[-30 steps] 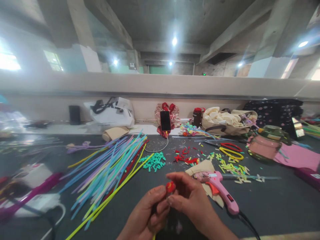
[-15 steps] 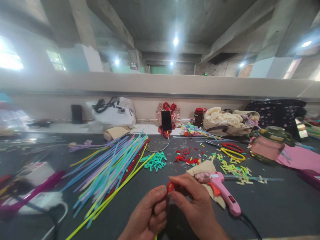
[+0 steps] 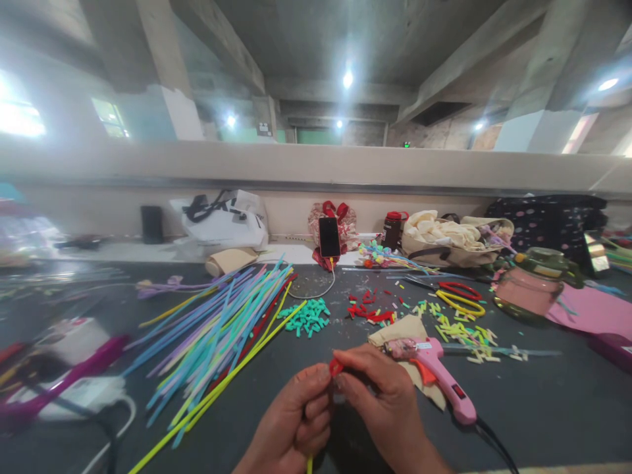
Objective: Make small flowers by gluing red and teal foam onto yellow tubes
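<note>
The left hand pinches a small red piece between thumb and forefinger, its other fingers curled in, and a yellow stem shows just below them. The right hand grips the same piece from the other side with thumb and forefinger, so the 2 hands meet around it, above the near part of the dark surface. Its finer shape is mostly hidden by the fingers

Just beside the right hand, a pink hot glue gun lies partly on a beige cloth. Beyond the hands sit a heap of teal bits and scattered red bits, with yellow-green bits farther right, near scissors with red and yellow handles. A spread of long pipe cleaners lies to the left, and a phone stands upright at the back, a cable plugged into its lower edge
</note>
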The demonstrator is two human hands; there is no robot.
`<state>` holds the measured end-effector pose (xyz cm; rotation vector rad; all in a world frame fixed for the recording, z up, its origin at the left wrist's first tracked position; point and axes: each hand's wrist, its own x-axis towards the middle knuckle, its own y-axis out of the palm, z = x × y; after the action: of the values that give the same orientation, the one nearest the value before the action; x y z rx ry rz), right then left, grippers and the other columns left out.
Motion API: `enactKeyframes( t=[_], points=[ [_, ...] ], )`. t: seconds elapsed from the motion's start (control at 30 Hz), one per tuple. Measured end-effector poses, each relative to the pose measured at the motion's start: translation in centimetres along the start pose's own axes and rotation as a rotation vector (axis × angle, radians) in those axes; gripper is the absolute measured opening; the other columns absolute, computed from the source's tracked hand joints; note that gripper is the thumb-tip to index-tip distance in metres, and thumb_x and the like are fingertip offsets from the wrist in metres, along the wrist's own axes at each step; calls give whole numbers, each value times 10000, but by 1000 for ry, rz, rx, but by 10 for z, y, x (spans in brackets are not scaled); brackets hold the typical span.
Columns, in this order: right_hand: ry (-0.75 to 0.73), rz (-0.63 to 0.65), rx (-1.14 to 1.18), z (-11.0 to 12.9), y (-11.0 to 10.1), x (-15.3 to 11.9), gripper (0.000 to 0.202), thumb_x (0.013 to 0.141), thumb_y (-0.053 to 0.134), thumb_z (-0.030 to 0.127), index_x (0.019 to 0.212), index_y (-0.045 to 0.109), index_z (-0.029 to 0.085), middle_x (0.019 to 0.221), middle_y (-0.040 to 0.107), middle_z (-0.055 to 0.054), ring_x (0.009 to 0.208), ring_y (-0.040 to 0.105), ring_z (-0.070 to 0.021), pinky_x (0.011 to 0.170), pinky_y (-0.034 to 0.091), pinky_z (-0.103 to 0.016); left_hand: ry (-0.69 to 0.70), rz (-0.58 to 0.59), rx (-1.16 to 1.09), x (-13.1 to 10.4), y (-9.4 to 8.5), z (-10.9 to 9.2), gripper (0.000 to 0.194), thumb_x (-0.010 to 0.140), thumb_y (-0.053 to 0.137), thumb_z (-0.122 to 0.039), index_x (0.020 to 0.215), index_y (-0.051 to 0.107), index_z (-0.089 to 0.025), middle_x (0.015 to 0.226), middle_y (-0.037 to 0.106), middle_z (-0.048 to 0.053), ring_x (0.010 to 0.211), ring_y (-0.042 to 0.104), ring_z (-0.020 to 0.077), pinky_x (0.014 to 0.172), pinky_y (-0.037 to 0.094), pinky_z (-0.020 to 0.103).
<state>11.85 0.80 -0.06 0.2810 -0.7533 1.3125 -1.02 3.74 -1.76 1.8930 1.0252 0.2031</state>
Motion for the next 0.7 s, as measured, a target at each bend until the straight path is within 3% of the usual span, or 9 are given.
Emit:
enactKeyframes(
  t=[0.27,0.43,0.53,0.7],
  points=[
    [30,10,64,-1,2,-2,340,673,589,56,942,633,261,765,630,-6,698,580,-136,615,460,-218,26,-30,28,0,4,-1,308,558,697,-295,506,423,-165,306,291,-121,258,121,-12,267,85,115],
    [220,14,282,-4,1,-8,498,649,621,120,1105,528,297,847,576,0,617,567,-113,555,469,-213,42,-55,82,-1,6,0,240,606,661,-324,569,519,-134,333,303,-109,280,126,-17,286,78,109],
    [309,67,304,-2,-5,-5,411,621,654,157,1015,590,255,777,558,4,620,553,-118,557,455,-214,10,-19,101,-2,6,-1,214,613,652,-295,555,517,-140,311,324,-100,260,161,-9,285,92,114],
    [326,178,358,-2,-12,3,305,614,672,223,916,637,238,717,514,18,627,502,-109,537,398,-195,-9,59,118,-2,5,-1,170,634,629,-289,613,548,-142,307,332,-105,246,152,-8,272,107,113]
  ],
)
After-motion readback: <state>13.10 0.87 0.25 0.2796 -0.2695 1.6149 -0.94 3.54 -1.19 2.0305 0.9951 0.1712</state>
